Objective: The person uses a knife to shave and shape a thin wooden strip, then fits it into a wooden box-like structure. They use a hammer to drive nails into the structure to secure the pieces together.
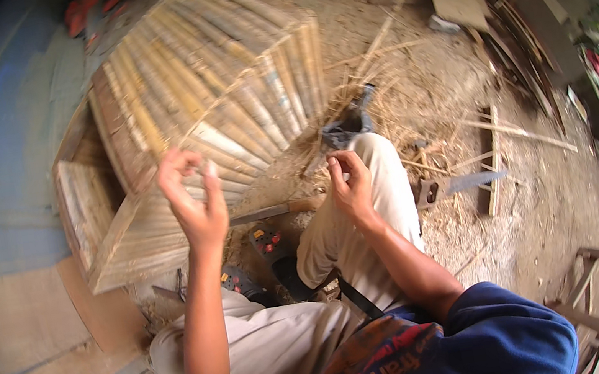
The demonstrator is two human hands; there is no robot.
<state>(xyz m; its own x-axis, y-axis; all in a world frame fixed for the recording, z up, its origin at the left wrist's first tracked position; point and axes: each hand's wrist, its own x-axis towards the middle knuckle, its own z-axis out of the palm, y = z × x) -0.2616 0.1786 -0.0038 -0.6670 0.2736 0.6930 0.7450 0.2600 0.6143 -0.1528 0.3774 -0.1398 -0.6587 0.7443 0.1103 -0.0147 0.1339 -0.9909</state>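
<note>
Fingers [184, 165] of the left hand [193, 203] are curled loosely in the air, thumb and forefinger pinched toward each other as if on a very thin strip. I cannot make out for certain whether anything lies between them. Just beyond those fingertips, and a little to their left, rises the slatted bamboo frame [213, 76], a fan of pale splints whose long axes run away from the person and spread outward. The fingers seem to hover at its near edge rather than press on it.

Over to the right, the right hand [352, 187] rests against the raised knee in beige trousers [383, 174], fingers bent and closed around something small that I cannot identify. It sits well apart from the frame, so the left hand is clearly the nearer one. Past the right hand's knuckles, a hand saw [462, 184] lies on the straw-littered ground [548, 188], blade pointing away to the right.
</note>
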